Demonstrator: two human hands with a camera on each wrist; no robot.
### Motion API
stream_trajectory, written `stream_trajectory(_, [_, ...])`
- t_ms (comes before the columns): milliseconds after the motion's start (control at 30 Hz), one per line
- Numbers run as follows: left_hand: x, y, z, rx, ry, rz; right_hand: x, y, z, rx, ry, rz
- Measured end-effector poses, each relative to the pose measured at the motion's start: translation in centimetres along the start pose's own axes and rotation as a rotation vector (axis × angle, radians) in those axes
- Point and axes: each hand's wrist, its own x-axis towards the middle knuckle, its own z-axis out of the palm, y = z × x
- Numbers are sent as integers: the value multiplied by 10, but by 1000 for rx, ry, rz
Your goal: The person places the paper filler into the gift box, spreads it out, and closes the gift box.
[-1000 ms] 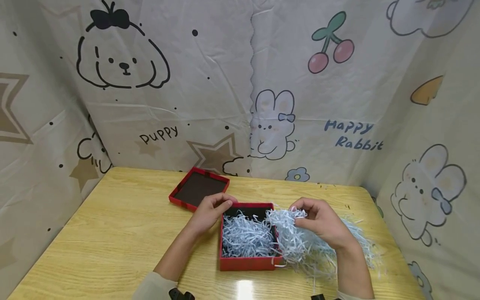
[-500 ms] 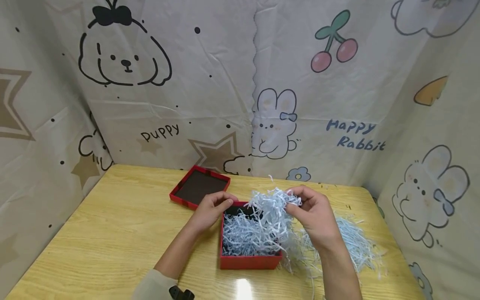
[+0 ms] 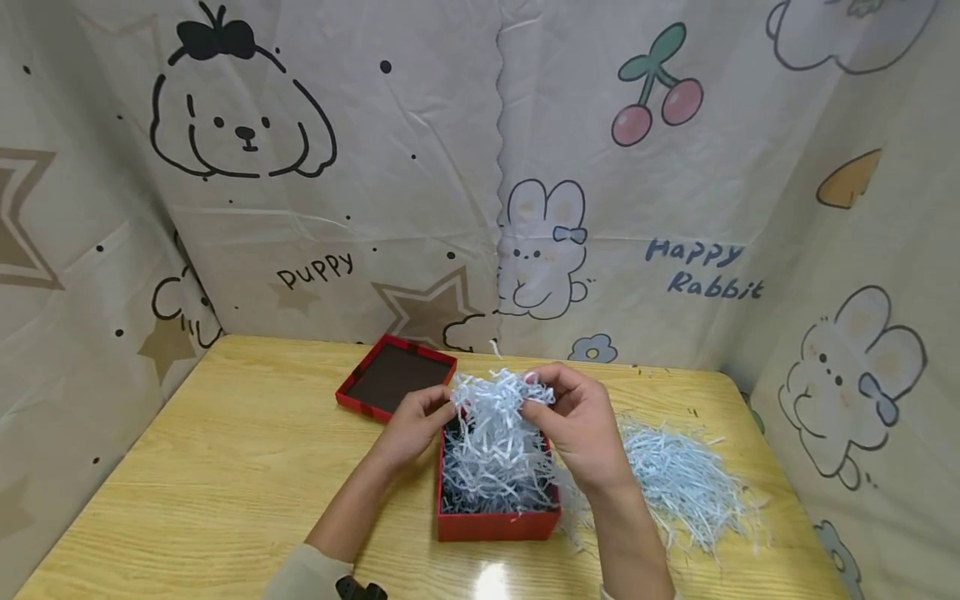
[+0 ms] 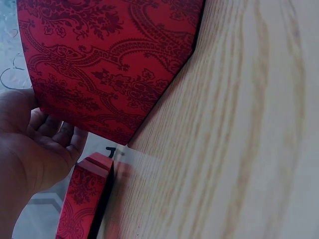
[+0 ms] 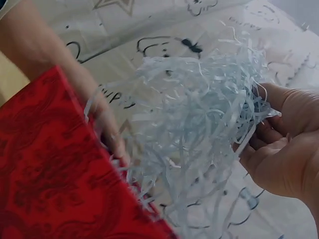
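An open-topped red box with a dark floral pattern, seen on its side in the left wrist view, stands on the table. My left hand grips the box's back left corner. Over the box, my right hand pinches a loose bunch of pale blue shredded paper, its strands hanging toward the opening. The right wrist view shows this shredded paper spread between the fingers and the box wall. More shreds lie inside the box, partly hidden beneath the bunch.
Behind and left of the box lies its red lid, dark inside facing up. A heap of pale blue shredded paper is on the table to the right. Printed cloth hangs around the back and sides.
My right hand has lifted the bunch of shredded paper from the box's right side and carried it left over the opening. My left hand has stayed at the box corner.
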Motion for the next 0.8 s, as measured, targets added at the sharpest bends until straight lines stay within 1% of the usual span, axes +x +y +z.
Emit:
stream_trajectory(67, [0,0,0,0,6,9,2,6,1,-31,-28,49])
stream_trajectory(167, [0,-1,0,-9,2,8,5,17,2,-93,-39,114])
stream_trajectory(267, [1,0,0,6,6,-7,9,27,0,-169,-50,144])
stream_trajectory(333, [1,0,0,15,14,-16,11,34,-2,-222,-74,158])
stream_trajectory(467, [2,1,1,-10,9,-20,14,47,-6,-325,-175,180])
stream_trajectory(600, [1,2,0,-37,-12,-19,12,57,-5,-371,-281,182])
stream_trajectory(700, [1,1,0,-40,-19,-27,11,63,-1,-417,-324,172])
stream_trajectory(800, [0,1,0,-37,-22,-20,10,65,4,-518,-351,155])
